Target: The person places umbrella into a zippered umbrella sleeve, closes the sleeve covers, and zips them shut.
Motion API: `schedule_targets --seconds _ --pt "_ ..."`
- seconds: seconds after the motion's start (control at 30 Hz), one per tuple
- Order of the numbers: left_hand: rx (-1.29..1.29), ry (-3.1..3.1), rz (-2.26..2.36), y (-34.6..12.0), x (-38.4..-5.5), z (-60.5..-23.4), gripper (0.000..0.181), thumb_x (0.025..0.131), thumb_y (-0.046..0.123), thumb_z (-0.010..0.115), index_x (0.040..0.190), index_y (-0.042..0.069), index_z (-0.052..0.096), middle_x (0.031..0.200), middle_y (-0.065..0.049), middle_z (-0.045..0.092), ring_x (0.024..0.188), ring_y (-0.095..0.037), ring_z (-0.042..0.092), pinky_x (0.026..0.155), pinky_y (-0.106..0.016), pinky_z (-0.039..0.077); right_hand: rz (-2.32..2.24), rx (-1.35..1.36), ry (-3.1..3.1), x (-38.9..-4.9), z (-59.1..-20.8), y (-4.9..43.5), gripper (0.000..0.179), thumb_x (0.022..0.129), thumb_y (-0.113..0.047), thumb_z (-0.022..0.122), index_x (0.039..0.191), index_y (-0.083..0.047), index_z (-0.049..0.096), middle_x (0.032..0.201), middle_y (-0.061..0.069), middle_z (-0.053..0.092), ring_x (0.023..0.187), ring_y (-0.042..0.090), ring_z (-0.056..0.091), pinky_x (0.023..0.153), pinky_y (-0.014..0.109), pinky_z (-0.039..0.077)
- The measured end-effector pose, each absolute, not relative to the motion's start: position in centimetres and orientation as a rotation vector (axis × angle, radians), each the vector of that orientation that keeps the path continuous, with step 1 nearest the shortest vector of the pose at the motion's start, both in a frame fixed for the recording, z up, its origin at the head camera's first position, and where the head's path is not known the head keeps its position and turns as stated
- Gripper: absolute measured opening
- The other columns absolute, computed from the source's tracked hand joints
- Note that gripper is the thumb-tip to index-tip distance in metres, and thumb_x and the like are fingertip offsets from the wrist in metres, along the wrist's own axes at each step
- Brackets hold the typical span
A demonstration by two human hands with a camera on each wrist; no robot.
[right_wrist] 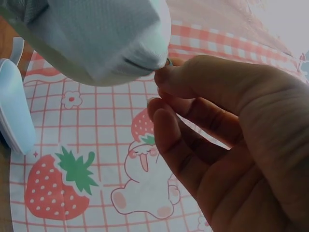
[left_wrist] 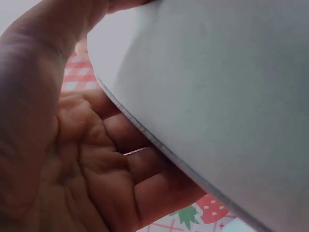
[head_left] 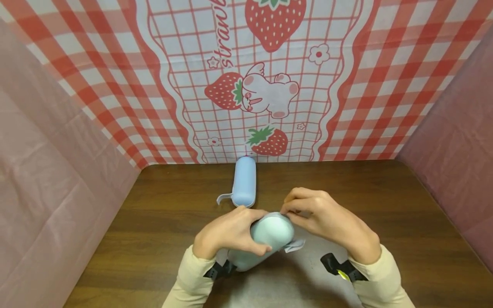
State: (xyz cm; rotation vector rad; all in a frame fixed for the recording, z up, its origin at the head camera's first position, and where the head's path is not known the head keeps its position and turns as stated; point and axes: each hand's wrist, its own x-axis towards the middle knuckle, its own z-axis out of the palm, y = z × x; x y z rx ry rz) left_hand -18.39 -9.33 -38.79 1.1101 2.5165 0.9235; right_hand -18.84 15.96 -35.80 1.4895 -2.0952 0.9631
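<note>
A pale mint green zip case (head_left: 274,231) with rounded ends is held tilted above the table. My left hand (head_left: 233,231) grips its side, thumb on the near face and fingers round the far side. In the left wrist view, a thin seam runs along the case (left_wrist: 193,87) past the fingers. The thumb and forefinger of my right hand (head_left: 329,219) pinch the seam at its upper end. What they pinch is small and mostly hidden; it looks like the zipper pull. A fabric strap (head_left: 295,245) hangs from the case's right side.
Behind the hands, a light blue case (head_left: 245,182) with a side strap (head_left: 224,197) lies on the brown wooden table (head_left: 173,192), close to the strawberry-print cloth (head_left: 265,85). A whitish glare marks the table below the hands. Pink cloth (head_left: 50,149) hangs along both sides.
</note>
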Motion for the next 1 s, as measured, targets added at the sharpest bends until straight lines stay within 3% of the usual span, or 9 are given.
schedule_targets --seconds 0.13,0.27,0.4,0.47,0.57,0.63,0.7,0.83,1.0 --pt "1.116 2.510 0.909 -9.11 -18.24 -38.60 0.056 0.078 0.035 0.084 0.128 0.017 0.068 0.101 0.011 0.071 0.082 0.003 0.064 0.072 -0.015 0.053 0.953 1.501 -2.076 -18.79 -35.95 15.87 0.002 0.094 -0.008 0.075 0.093 -0.008 0.077 0.097 -0.001 0.069 0.086 0.011 0.067 0.074 0.016 0.055" --pt "1.132 2.490 0.914 -9.08 -18.04 -38.41 0.055 0.078 0.034 0.085 0.128 0.017 0.068 0.101 0.011 0.072 0.083 0.003 0.064 0.072 -0.015 0.053 0.942 1.510 -2.065 -18.67 -35.96 15.73 0.028 0.104 -0.025 0.059 0.093 -0.007 0.077 0.098 0.000 0.068 0.088 0.011 0.066 0.076 0.015 0.055" --pt "1.136 2.492 0.923 -9.08 -17.90 -38.35 0.059 0.078 0.033 0.085 0.131 0.016 0.065 0.104 0.009 0.072 0.085 0.002 0.065 0.074 -0.016 0.053 0.928 1.510 -2.058 -18.59 -35.76 15.72 0.030 0.104 -0.026 0.057 0.093 -0.006 0.078 0.098 0.000 0.068 0.088 0.011 0.066 0.075 0.015 0.055" --pt "1.132 2.511 0.921 -9.12 -17.89 -38.38 0.062 0.078 0.033 0.084 0.134 0.017 0.064 0.107 0.008 0.072 0.086 0.001 0.064 0.075 -0.016 0.053 0.920 1.508 -2.059 -18.60 -35.62 15.79 0.024 0.103 -0.021 0.062 0.092 -0.006 0.078 0.097 0.001 0.069 0.087 0.011 0.066 0.074 0.015 0.055" --pt "1.116 2.530 0.926 -9.28 -17.92 -38.40 0.065 0.077 0.032 0.085 0.137 0.018 0.062 0.109 0.007 0.073 0.088 0.001 0.065 0.076 -0.017 0.054 0.904 1.509 -2.060 -18.64 -35.42 15.95 0.002 0.091 -0.005 0.078 0.092 -0.006 0.078 0.096 0.001 0.069 0.084 0.012 0.067 0.072 0.015 0.055" --pt "1.098 2.541 0.936 -9.49 -17.97 -38.42 0.065 0.077 0.032 0.085 0.137 0.018 0.063 0.109 0.006 0.073 0.087 0.000 0.065 0.076 -0.018 0.054 0.901 1.507 -2.066 -18.64 -35.31 16.10 0.019 0.079 0.007 0.083 0.092 -0.006 0.078 0.096 0.001 0.069 0.083 0.011 0.066 0.071 0.014 0.055" --pt "1.081 2.554 0.948 -9.72 -18.01 -38.38 0.065 0.077 0.032 0.085 0.136 0.018 0.064 0.109 0.006 0.073 0.087 0.000 0.066 0.076 -0.019 0.055 0.901 1.507 -2.069 -18.65 -35.25 16.27 0.025 0.075 0.011 0.083 0.093 -0.006 0.078 0.095 0.001 0.069 0.082 0.011 0.066 0.070 0.014 0.054" --pt "1.081 2.592 0.963 -10.03 -18.11 -38.35 0.064 0.076 0.032 0.086 0.135 0.018 0.065 0.109 0.006 0.074 0.088 -0.001 0.067 0.078 -0.021 0.056 0.909 1.498 -2.066 -18.67 -35.22 16.53 0.005 0.091 -0.002 0.075 0.092 -0.006 0.078 0.095 0.000 0.069 0.082 0.011 0.067 0.070 0.014 0.054" --pt "1.080 2.613 0.974 -10.06 -18.22 -38.36 0.064 0.077 0.034 0.085 0.135 0.018 0.064 0.110 0.006 0.073 0.089 -0.002 0.067 0.078 -0.021 0.056 0.906 1.464 -2.056 -18.72 -35.23 16.48 0.024 0.103 -0.020 0.062 0.091 -0.007 0.078 0.094 0.000 0.070 0.081 0.011 0.067 0.068 0.015 0.054"
